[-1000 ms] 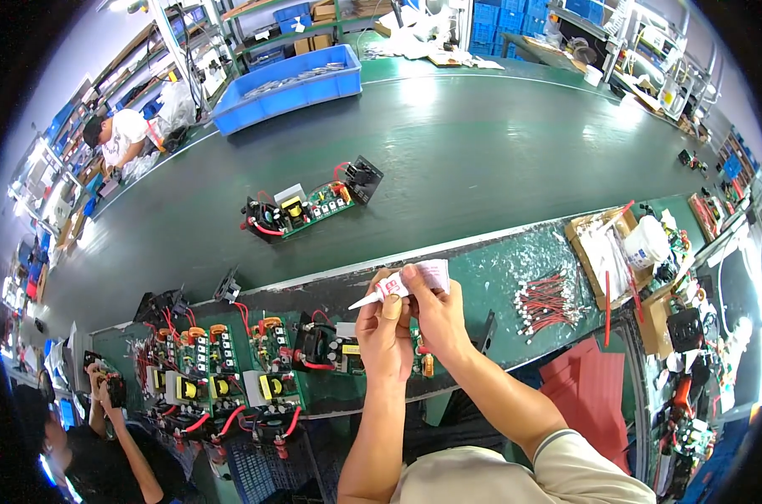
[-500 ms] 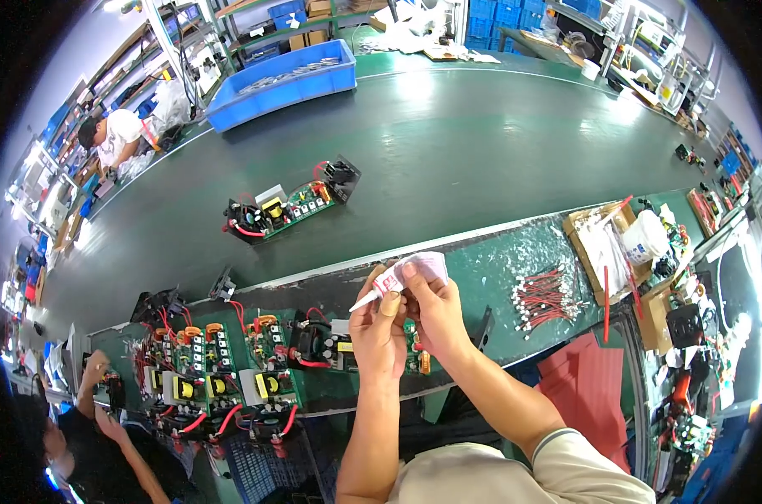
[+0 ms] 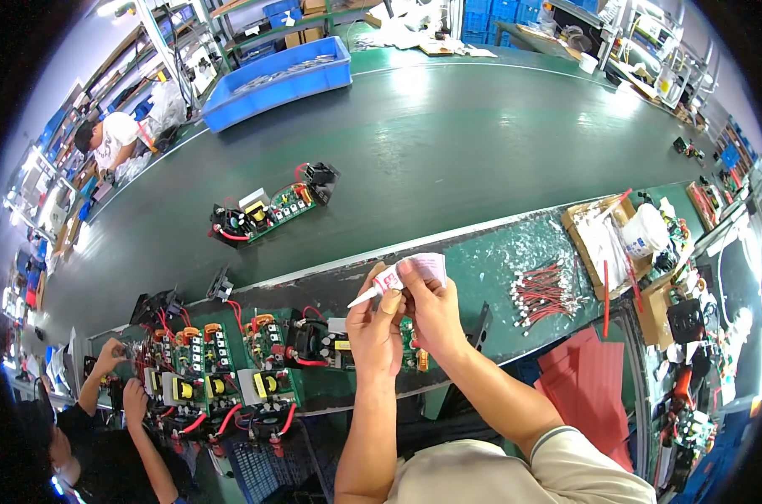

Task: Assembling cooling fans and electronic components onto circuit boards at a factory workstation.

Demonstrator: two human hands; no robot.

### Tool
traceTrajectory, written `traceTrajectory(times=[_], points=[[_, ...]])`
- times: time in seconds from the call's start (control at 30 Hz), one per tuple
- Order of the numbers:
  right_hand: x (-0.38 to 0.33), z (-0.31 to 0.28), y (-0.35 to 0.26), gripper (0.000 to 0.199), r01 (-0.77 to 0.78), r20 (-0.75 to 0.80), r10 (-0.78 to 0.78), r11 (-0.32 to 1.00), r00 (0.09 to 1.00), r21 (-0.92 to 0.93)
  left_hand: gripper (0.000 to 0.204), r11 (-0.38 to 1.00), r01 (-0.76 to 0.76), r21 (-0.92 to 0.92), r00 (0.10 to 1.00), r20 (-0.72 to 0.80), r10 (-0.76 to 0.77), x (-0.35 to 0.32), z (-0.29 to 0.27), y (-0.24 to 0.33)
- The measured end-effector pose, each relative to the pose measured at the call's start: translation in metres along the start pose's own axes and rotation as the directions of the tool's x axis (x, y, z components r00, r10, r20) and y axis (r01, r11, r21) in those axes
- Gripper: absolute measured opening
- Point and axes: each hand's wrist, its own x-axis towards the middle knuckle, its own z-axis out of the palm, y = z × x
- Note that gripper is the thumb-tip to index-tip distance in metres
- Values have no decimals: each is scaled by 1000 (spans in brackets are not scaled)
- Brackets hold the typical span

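Both of my hands hold a white glue tube with red print above the near bench edge. Its long white nozzle points left and slightly down. Fingers of my left hand close around the nozzle end, with a tan wrap on the thumb. My right hand pinches the tube's flat body between thumb and fingers. Below and behind my hands lies a circuit board, partly hidden by them. Several more circuit boards with yellow transformers and red wires line the bench to the left.
A wired circuit assembly rides on the green conveyor. Red-and-white wire leads lie in a pile at right, beside a cardboard tray and white tub. A co-worker's hands reach the bench at far left.
The circuit assembly on the conveyor has shifted left. The co-worker's hands have come to the boards' left end. My hands keep their hold on the tube, nearly in place.
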Motion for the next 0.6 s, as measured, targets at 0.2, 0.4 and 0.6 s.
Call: traceTrajectory(times=[0.2,0.4,0.6], points=[[5,-9,-4,22,-58,52,56,998,997,34,48,999,30,22,999,25,-31,4,2,-4],[6,-9,-10,20,-122,83,117,991,990,54,47,998,57,12,998,16,-57,6,5,0],[12,-19,-21,19,-127,64,126,992,990,0,48,997,74,29,997,-2,-74,9,18,-4]])
